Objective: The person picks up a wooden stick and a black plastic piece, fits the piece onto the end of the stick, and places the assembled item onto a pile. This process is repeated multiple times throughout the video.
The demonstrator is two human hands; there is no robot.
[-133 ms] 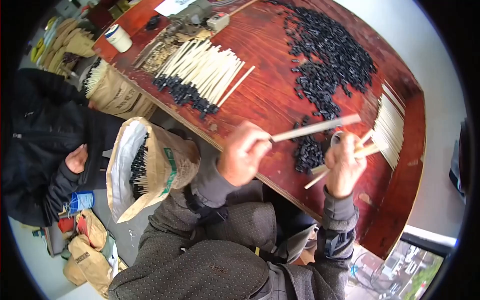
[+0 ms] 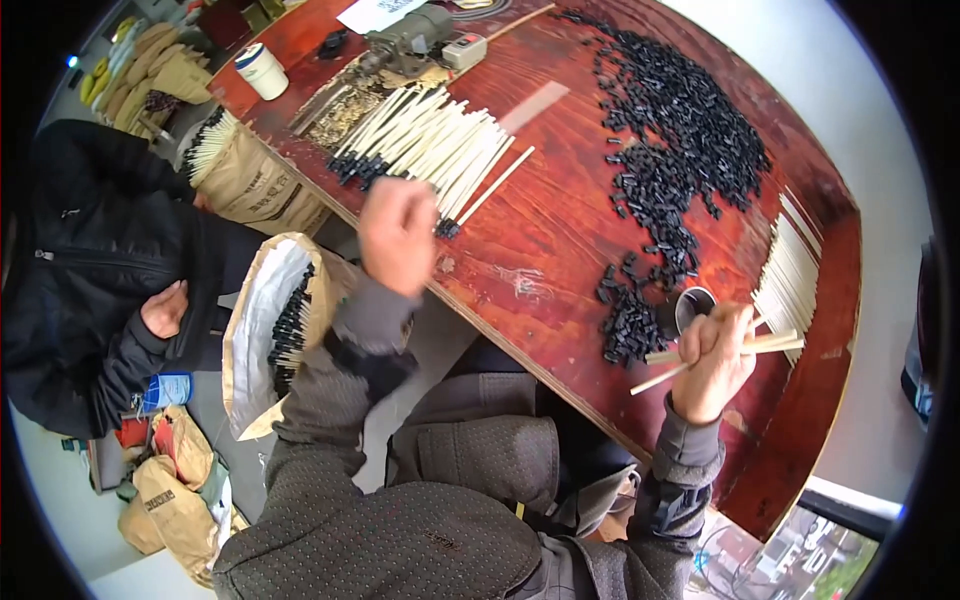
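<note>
At the table's near edge, my right hand (image 2: 715, 360) grips a few pale sticks (image 2: 730, 350) beside loose black caps (image 2: 625, 325). My left hand (image 2: 398, 235), curled, grip unclear, hovers over black-tipped sticks (image 2: 430, 140); a brown paper sack (image 2: 270, 320) stands below.

Bare table (image 2: 560, 240) lies open between capped sticks (image 2: 430, 145) and black caps (image 2: 680, 130).
</note>
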